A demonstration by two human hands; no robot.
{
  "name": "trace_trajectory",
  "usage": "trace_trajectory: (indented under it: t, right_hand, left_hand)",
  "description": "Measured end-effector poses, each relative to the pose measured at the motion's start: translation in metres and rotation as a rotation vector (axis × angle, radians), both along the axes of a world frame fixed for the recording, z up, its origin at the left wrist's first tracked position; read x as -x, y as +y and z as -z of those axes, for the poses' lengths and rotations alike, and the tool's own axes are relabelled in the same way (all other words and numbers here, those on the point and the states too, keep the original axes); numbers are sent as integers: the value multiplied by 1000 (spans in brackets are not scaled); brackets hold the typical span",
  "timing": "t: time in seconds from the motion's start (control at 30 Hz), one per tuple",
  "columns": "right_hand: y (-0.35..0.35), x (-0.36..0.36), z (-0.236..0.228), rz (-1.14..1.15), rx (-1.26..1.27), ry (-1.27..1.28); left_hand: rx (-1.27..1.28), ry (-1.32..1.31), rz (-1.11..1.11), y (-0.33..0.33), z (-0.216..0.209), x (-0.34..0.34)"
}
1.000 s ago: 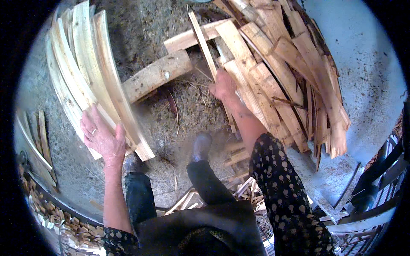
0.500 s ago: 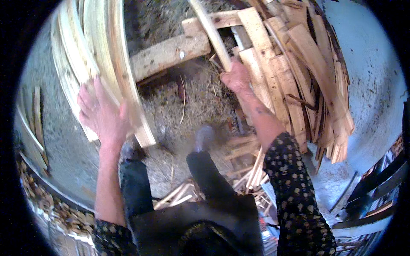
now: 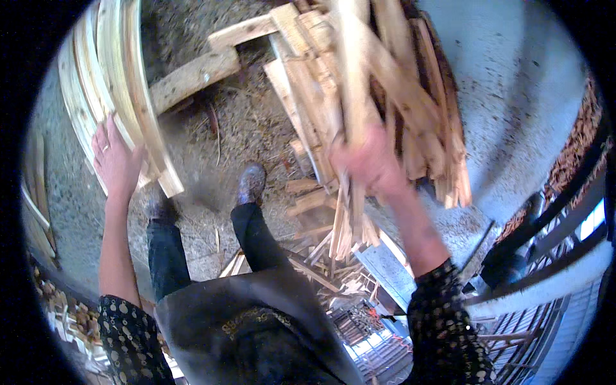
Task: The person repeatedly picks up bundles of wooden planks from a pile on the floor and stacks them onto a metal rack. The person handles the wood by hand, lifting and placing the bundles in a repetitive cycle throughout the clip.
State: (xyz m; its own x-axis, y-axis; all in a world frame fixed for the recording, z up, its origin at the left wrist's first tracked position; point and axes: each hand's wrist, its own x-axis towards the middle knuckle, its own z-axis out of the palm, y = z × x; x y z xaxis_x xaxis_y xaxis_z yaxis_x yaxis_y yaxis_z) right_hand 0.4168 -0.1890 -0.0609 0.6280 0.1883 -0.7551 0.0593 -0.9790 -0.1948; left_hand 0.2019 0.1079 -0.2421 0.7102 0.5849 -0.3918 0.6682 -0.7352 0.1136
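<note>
At the left, my left hand [image 3: 117, 154] lies with fingers stretched out on the near ends of several long, pale wooden boards [image 3: 131, 83]. A ring shows on one finger. My right hand [image 3: 372, 157], smeared by motion, is closed round the near end of a wooden strip [image 3: 354, 70]. That strip points away from me, above a heap of rougher wooden slats [image 3: 308, 90] at the right. The heap's pieces lie crossed and uneven, some with dark bark edges.
A thick timber [image 3: 192, 80] lies on the dirt floor between the boards and the heap. Wood scraps [image 3: 321, 247] are scattered right of my feet. Thin strips [image 3: 40, 192] lie far left. Dark metal bars [image 3: 545, 237] stand at the lower right.
The view has swung to the right. My right hand has carried the strip rightward from the heap's left edge to above the heap. My left hand stays on the boards.
</note>
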Motion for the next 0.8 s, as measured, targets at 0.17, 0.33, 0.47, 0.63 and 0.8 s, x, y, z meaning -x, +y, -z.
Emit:
trace_trajectory:
  t: [0.17, 0.33, 0.47, 0.63, 0.8]
  right_hand:
    - [-211, 228, -38, 53, 240, 544]
    - [-257, 238, -75, 3, 135, 493]
    - [-172, 72, -53, 63, 70, -187]
    - [-124, -100, -4, -157, -117, -673]
    - [-168, -133, 13, -259, -37, -457]
  left_hand:
    - [152, -151, 92, 8, -17, -6]
    - [373, -282, 43, -44, -46, -7]
    - [684, -294, 0, -118, -36, -12]
    - [1112, -247, -262, -203, -55, -48]
    - [1404, -287, -442, -268, -93, -111]
